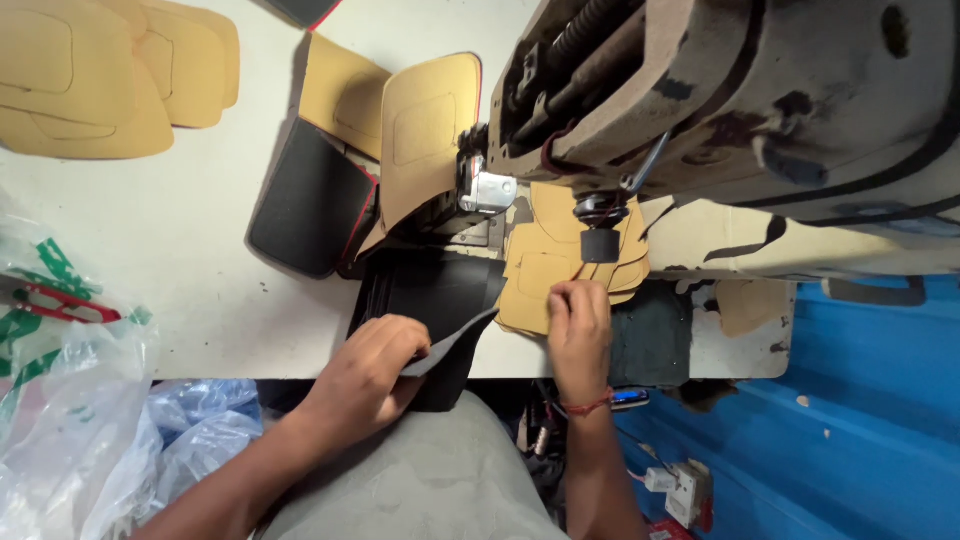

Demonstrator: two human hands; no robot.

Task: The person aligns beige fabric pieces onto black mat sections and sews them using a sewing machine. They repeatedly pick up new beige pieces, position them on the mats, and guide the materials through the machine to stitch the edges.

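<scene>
Feeding step at the sewing machine (700, 110): left hand (372, 372) pinches the black leather panel (440, 300) at the desk's (200, 270) near edge, right hand (580, 325) fingertips press the tan pieces (545, 275) flat; next likely needs aligning under the presser foot.

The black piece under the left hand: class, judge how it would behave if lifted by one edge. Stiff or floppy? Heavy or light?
Probably floppy: the black piece already curls up where the left hand pinches its edge. Likely light, since a few fingertips raise that corner. Being a thin flat sheet, it should slide rather than roll on the table.
</scene>
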